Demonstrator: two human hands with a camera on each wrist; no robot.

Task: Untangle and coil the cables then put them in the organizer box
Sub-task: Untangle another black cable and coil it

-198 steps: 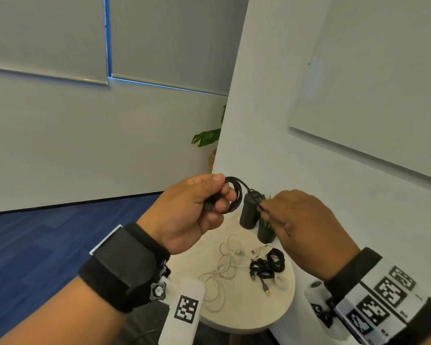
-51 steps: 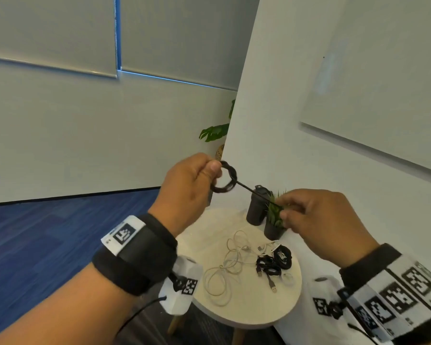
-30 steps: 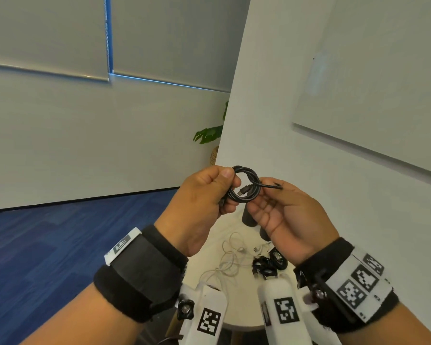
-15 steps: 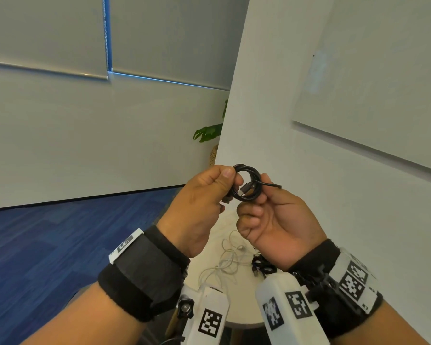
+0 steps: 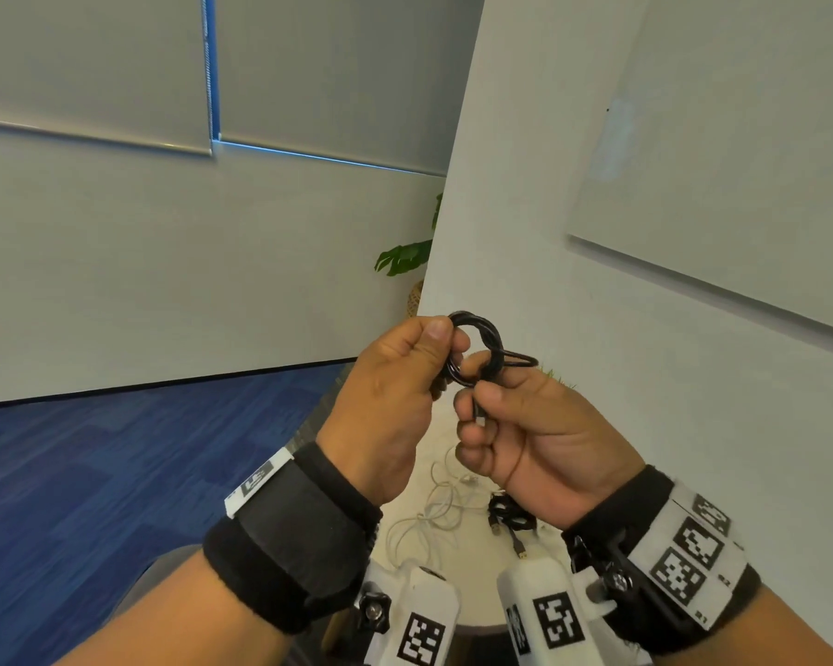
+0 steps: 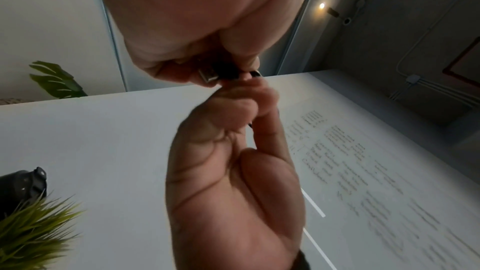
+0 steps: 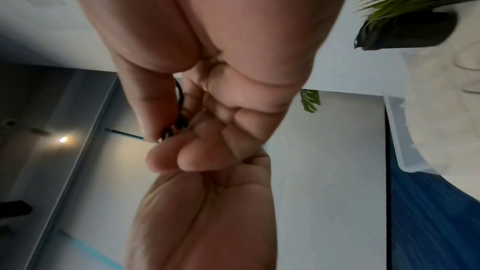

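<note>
A small black cable coil (image 5: 483,339) is held up in front of me at chest height. My left hand (image 5: 407,377) pinches its left side between thumb and fingers; a silver USB plug (image 6: 207,75) shows under that thumb. My right hand (image 5: 525,425) pinches the cable's loose end at the coil's lower right, fingers curled, with a short loop (image 5: 520,361) sticking out to the right. Below on the round table (image 5: 424,555) lie a tangled white cable (image 5: 431,514) and a black cable bundle (image 5: 508,516). No organizer box is seen.
A white wall (image 5: 597,329) stands close on the right. A spiky green plant in a dark pot (image 6: 28,225) and a dark cylinder (image 6: 20,184) stand on the table by the wall. Blue carpet (image 5: 92,473) covers the floor to the left.
The right hand, which pulled the cable's end out straight, came in to the coil, turned palm up and now curls its fingers on the end. The coil stays in the left hand.
</note>
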